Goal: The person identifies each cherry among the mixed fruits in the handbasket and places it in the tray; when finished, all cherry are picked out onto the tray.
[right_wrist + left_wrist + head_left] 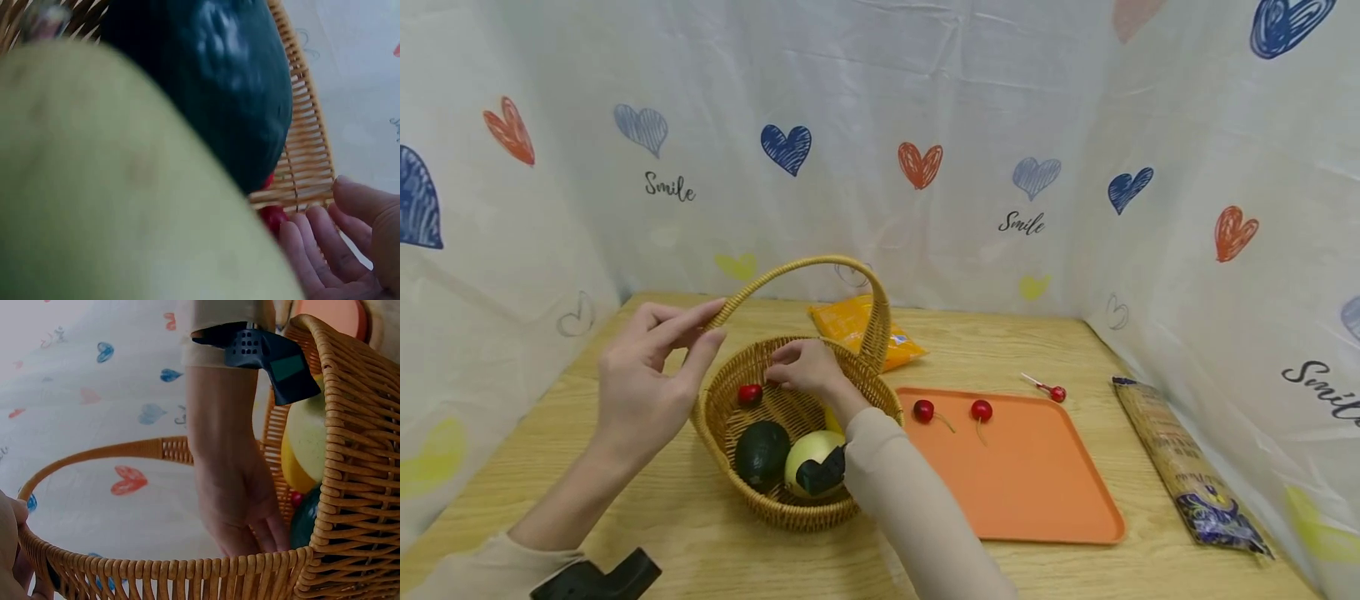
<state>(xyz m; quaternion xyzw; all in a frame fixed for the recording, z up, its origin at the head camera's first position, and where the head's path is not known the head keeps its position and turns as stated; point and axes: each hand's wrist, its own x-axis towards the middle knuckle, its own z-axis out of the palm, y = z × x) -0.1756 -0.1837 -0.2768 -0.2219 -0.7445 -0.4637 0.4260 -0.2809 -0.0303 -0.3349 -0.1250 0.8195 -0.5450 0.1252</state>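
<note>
My left hand [651,383] pinches the handle [801,265] of a wicker basket [797,518] between thumb and fingers. Inside the basket, the right hand [808,367] reaches down near the far side, its fingers loosely bent beside red cherries [749,395]. In the right wrist view the fingertips lie close to one cherry [273,217], the thumb apart from them; whether they touch a stem is unclear. A dark green avocado-like fruit [762,454] and a pale green round fruit [812,458] sit at the basket's near side. Something yellow [297,465] lies partly hidden behind the pale fruit.
An orange tray [1030,492] right of the basket bears two stemmed cherries [981,410]. Beyond its far edge lies a red lollipop [1057,393]. An orange packet [846,321] is behind the basket. A long brown package [1187,467] lies along the right side by the curtain.
</note>
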